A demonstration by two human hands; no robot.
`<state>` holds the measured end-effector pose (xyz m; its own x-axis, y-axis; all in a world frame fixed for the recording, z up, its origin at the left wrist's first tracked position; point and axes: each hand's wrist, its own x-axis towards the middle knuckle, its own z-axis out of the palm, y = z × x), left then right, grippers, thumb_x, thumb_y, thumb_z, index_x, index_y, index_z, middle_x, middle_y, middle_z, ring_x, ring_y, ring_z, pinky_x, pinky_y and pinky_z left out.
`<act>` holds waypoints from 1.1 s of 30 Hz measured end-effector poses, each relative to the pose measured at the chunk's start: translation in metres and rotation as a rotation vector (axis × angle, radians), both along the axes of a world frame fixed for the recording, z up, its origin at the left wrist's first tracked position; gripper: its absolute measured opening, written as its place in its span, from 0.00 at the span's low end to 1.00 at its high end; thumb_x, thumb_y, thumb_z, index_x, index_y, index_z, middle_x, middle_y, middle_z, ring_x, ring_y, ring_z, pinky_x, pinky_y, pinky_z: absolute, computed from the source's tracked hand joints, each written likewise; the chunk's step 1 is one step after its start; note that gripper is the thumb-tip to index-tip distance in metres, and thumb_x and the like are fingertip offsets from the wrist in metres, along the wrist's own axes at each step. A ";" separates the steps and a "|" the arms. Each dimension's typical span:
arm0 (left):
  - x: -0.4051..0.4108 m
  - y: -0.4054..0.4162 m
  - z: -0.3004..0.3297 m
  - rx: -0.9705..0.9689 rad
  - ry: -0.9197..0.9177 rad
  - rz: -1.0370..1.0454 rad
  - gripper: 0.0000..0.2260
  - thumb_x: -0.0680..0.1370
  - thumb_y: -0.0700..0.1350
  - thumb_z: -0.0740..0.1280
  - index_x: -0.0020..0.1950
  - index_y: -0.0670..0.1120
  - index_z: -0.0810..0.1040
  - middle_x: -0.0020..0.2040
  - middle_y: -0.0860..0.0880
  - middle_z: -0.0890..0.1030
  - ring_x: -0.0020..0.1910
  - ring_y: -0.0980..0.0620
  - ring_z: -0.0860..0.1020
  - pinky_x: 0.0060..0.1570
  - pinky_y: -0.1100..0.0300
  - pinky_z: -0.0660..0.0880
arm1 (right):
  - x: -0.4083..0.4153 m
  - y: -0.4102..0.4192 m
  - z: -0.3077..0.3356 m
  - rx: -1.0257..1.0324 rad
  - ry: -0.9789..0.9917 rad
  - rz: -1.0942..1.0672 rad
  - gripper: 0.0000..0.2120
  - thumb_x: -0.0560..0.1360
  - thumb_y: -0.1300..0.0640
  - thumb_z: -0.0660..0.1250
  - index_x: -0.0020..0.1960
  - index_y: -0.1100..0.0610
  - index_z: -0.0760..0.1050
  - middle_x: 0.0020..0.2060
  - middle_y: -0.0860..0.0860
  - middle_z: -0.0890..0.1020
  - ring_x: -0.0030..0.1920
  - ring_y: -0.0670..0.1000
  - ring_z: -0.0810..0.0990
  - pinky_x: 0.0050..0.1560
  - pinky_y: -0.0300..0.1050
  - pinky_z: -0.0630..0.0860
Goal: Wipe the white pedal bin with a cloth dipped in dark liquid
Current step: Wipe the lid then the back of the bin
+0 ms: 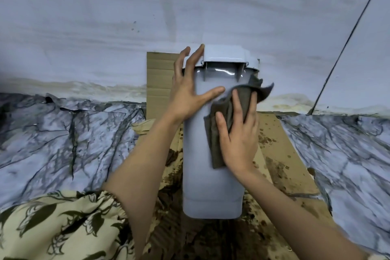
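Your leaf-print sleeve [52, 224] sits nearest, L hand [187, 88] w/ fingers spread flat steadying the white pedal bin [211, 175] lying on stained cardboard [282, 150], R hand [238, 139] fingers spread, pressing dark cloth [242, 101] onto its side.

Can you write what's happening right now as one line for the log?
step: wiping bin | left hand: flat on white pedal bin, steadying | right hand: pressing dark cloth on bin | under: stained cardboard

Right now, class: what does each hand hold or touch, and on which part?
The right hand presses the cloth flat against the bin. The left hand steadies the bin's upper side with spread fingers.
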<state>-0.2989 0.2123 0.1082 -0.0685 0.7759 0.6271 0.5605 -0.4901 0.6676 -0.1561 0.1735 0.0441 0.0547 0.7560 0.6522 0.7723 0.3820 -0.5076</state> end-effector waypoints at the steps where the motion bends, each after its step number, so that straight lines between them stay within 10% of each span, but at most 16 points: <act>1: 0.000 -0.001 0.000 0.000 0.001 -0.004 0.42 0.68 0.56 0.75 0.75 0.59 0.55 0.77 0.48 0.50 0.75 0.50 0.56 0.70 0.55 0.58 | 0.004 -0.004 -0.006 -0.019 -0.012 0.039 0.27 0.78 0.36 0.51 0.74 0.36 0.46 0.77 0.51 0.51 0.74 0.58 0.58 0.65 0.56 0.67; 7: 0.003 0.002 0.000 0.050 -0.034 0.021 0.40 0.68 0.53 0.76 0.75 0.52 0.59 0.75 0.46 0.55 0.72 0.58 0.56 0.73 0.52 0.58 | 0.002 0.034 0.037 -0.053 0.342 0.093 0.23 0.82 0.45 0.48 0.76 0.44 0.52 0.76 0.48 0.55 0.74 0.51 0.59 0.67 0.50 0.64; 17: 0.001 0.000 -0.003 0.053 -0.010 0.025 0.38 0.67 0.56 0.76 0.71 0.52 0.60 0.75 0.47 0.55 0.71 0.57 0.56 0.72 0.51 0.57 | 0.012 -0.028 -0.037 -0.148 0.139 0.015 0.28 0.76 0.33 0.46 0.73 0.33 0.43 0.76 0.48 0.52 0.72 0.59 0.63 0.59 0.63 0.73; 25: -0.002 0.010 0.003 0.078 -0.014 0.065 0.35 0.69 0.49 0.76 0.70 0.45 0.63 0.72 0.42 0.60 0.74 0.50 0.59 0.71 0.59 0.58 | -0.010 0.029 0.032 -0.058 0.186 -0.039 0.27 0.79 0.39 0.52 0.76 0.42 0.52 0.76 0.51 0.57 0.68 0.60 0.68 0.58 0.55 0.71; 29: -0.006 0.012 0.001 0.065 0.004 0.062 0.37 0.68 0.52 0.76 0.71 0.45 0.62 0.72 0.41 0.59 0.74 0.48 0.58 0.73 0.58 0.57 | -0.013 0.012 0.005 -0.013 -0.060 -0.167 0.28 0.79 0.38 0.48 0.76 0.47 0.57 0.75 0.57 0.60 0.68 0.63 0.68 0.60 0.57 0.72; 33: -0.005 0.007 0.000 0.051 -0.002 0.041 0.37 0.68 0.56 0.76 0.71 0.49 0.61 0.73 0.43 0.57 0.74 0.52 0.58 0.71 0.56 0.57 | -0.001 -0.057 -0.089 0.048 -0.559 0.008 0.27 0.78 0.36 0.49 0.75 0.43 0.55 0.72 0.55 0.63 0.74 0.69 0.52 0.71 0.68 0.51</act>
